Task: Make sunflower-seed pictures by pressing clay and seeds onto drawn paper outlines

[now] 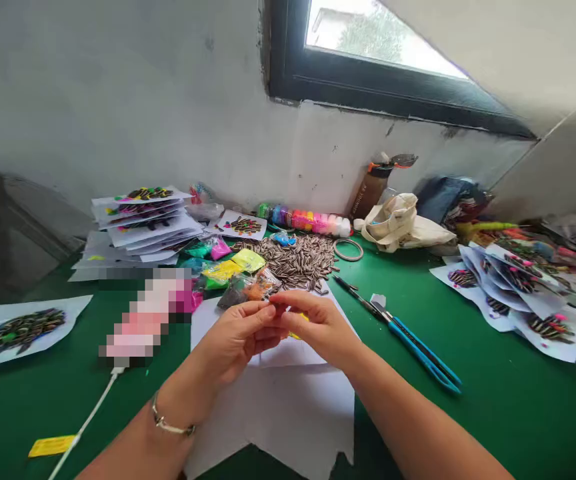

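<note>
My left hand (241,337) and my right hand (318,327) meet fingertip to fingertip above white paper sheets (288,407) on the green table (493,400). Between the fingers they pinch something small, with a bit of yellow (295,333) showing under my right hand; what it is I cannot tell. A bracelet sits on my left wrist. Just beyond my hands lie a clear bag of orange and dark bits (248,288) and a heap of striped sunflower seeds (303,261).
Small bags of coloured powder (228,263) lie left of the seeds. Stacks of seed-decorated paper sheets stand at the left (141,223) and right (518,293). Blue-handled tweezers (418,347), a tape ring (348,249), a cloth bag (401,223), a bottle (371,187) and a white cable (88,420) are around.
</note>
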`<state>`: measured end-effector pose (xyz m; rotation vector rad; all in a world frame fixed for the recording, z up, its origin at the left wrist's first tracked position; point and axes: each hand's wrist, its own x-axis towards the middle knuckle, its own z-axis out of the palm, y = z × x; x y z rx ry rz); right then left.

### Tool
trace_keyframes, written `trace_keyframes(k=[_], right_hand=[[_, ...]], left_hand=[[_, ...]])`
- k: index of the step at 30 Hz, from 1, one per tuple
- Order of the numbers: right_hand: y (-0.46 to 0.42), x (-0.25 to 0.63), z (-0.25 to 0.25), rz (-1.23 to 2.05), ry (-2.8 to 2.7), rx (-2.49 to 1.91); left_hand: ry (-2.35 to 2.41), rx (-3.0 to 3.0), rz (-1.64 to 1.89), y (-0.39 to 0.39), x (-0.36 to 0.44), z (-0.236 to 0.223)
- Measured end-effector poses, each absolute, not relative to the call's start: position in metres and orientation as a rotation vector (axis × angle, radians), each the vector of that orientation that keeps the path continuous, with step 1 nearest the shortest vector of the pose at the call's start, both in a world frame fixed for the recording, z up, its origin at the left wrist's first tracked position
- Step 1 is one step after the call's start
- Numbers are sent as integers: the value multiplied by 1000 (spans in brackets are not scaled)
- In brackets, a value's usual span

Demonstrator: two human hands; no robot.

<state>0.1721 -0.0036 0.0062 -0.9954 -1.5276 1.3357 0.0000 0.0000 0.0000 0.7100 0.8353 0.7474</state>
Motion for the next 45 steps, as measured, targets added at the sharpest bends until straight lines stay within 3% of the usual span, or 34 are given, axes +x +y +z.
trace_keyframes(k=[14,25,45], right_hand=[[-1,175,2,651,-1963,-1076],[-1,177,-5,354,-2179,-1036],[-2,175,-6,566,-2113,-1102]], left_hand=[[982,922,693,2,-3,-6],[1005,1069,694,5,-4,-7],[1036,1063,681,6,-6,-6]])
